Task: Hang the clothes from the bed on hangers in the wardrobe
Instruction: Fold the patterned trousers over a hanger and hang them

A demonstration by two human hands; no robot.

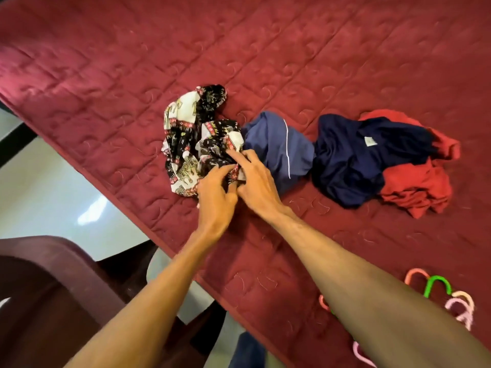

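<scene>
A crumpled black-and-white patterned garment (191, 139) lies on the maroon quilted bed (265, 49). Both hands rest on its near edge: my left hand (216, 193) curls its fingers into the cloth, and my right hand (256, 179) pinches a fold beside it. To the right lie a blue garment with a white stripe (281, 147), a navy garment (353, 158) and a red garment (419, 187). Several plastic hangers (438, 288), pink and green, lie at the bed's lower right, partly hidden by my right forearm.
A dark maroon plastic chair (53, 288) stands at the lower left beside the bed. Pale glossy floor (47, 187) shows along the bed's left edge. The wardrobe is not in view.
</scene>
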